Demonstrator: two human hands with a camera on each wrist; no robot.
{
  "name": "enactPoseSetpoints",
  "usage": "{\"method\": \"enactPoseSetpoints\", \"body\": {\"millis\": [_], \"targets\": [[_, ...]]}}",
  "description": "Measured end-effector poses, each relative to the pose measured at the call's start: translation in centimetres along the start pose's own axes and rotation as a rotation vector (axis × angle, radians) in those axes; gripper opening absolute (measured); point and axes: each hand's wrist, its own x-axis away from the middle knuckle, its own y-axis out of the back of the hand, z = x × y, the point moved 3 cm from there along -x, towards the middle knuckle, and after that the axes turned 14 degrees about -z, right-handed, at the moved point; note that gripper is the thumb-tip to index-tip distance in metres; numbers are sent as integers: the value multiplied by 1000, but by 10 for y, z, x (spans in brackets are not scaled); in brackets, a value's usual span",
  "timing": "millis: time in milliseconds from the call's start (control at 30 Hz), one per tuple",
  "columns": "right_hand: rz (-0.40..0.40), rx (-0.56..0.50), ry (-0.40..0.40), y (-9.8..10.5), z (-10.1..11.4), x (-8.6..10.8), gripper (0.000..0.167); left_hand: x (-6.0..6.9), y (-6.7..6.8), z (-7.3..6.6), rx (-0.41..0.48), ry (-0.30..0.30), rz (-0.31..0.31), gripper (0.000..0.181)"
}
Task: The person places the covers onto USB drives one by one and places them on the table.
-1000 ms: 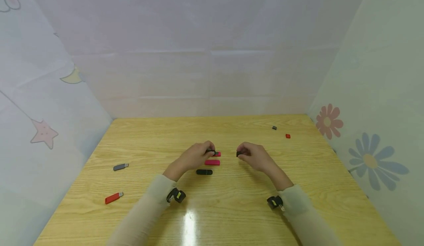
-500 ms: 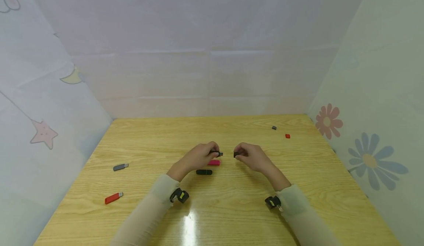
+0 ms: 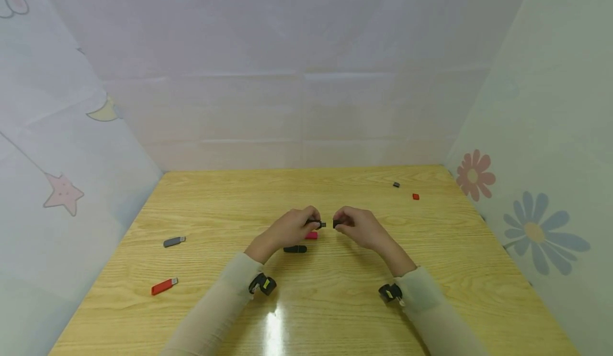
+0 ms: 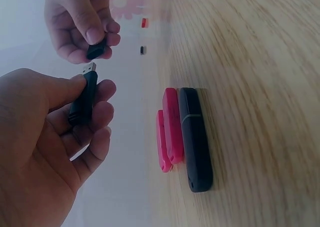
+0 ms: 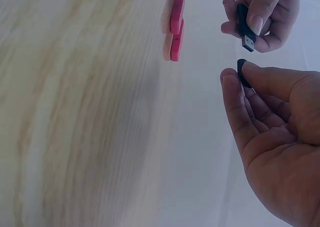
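Note:
Between the thumb and fingers of my left hand is a black USB flash drive, its metal plug bared and pointing toward the other hand. My right hand pinches the small black cap of a flash drive by thumb and fingertips. A short gap separates plug and cap, and both are held above the table. Under and beside the left hand lie two pink flash drives, the nearer one partly covering the farther one in the left wrist view. Next to them rests a capped black flash drive.
On the left of the wooden table lie a grey flash drive and a red flash drive, both with bare plugs. A small grey cap and a red cap lie far right. Printed sheets wall three sides.
My left hand has moved right with the black flash drive, uncovering its plug to view, and my right hand has come left with the cap. The gap between them has narrowed.

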Motion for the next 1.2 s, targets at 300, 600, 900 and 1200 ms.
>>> {"method": "enactPoseSetpoints", "body": {"millis": [300,600,900,1200], "targets": [[-1,-8,15,-2,4,-1,16,0,-1,-3,4,-12,-1,18],[0,-27,25,-4,6,0,13,-1,-4,-4,1,-20,0,19],[3,-13,25,-5,9,0,13,-1,-5,-5,7,-27,7,18],[10,-18,24,-6,10,1,13,-1,-7,-2,15,-39,5,18]]}}
